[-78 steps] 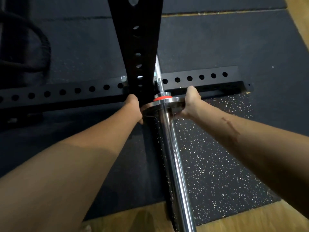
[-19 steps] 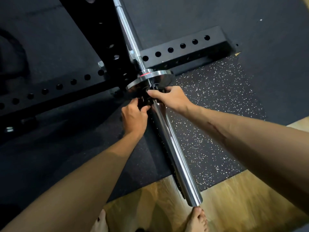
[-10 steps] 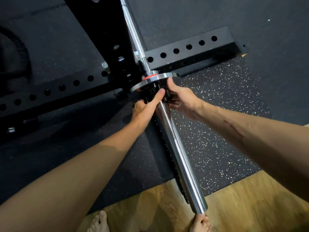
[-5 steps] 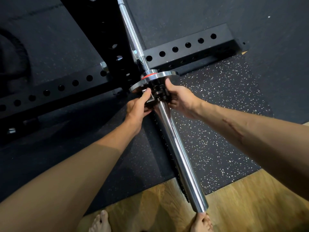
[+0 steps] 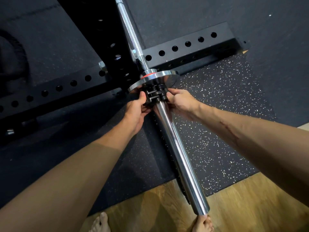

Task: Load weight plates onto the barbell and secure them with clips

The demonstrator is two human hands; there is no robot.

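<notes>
A chrome barbell sleeve (image 5: pixel 177 153) runs from the rack toward me. A small silver weight plate (image 5: pixel 160 77) sits on it against the red-ringed collar. Right behind the plate a black clip (image 5: pixel 156 94) wraps the sleeve. My left hand (image 5: pixel 136 109) grips the clip's left side, thumb up by the plate. My right hand (image 5: pixel 181 102) grips its right side. Both hands press the clip against the plate.
The black rack upright (image 5: pixel 100 39) and its holed base beams (image 5: pixel 187 46) lie just beyond the plate. Black rubber mats (image 5: pixel 217 114) cover the floor, with wooden flooring (image 5: pixel 242 206) near my bare feet (image 5: pixel 100 222). A dark rope coil (image 5: pixel 11 61) lies at the left.
Both hands have gone from holding the plate's rim to gripping the clip on the sleeve. Over the last second they closed tighter around it against the plate.
</notes>
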